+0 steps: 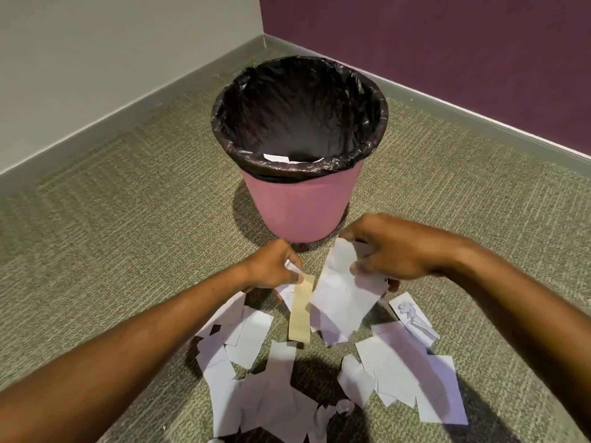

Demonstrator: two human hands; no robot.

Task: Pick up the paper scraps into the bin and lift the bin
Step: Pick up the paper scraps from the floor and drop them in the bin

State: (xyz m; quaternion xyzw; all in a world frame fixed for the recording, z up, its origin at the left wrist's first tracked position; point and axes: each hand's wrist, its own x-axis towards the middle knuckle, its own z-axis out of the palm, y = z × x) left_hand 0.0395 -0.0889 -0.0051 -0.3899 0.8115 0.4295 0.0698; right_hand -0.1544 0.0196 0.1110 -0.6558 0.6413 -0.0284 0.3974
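Observation:
A pink bin (300, 206) with a black liner stands on the carpet in the room's corner, and a white scrap (276, 158) shows inside it. Several white paper scraps (399, 366) lie scattered on the carpet in front of the bin. My left hand (271, 266) pinches a tan paper strip (300, 311) and a small white scrap, lifted just in front of the bin's base. My right hand (399, 251) grips a large white scrap (342, 292) that hangs down from its fingers.
Two walls meet behind the bin, grey at left (96, 59) and purple at right (447, 43), each with a grey baseboard. Green-grey carpet (112, 235) spreads on both sides of the bin.

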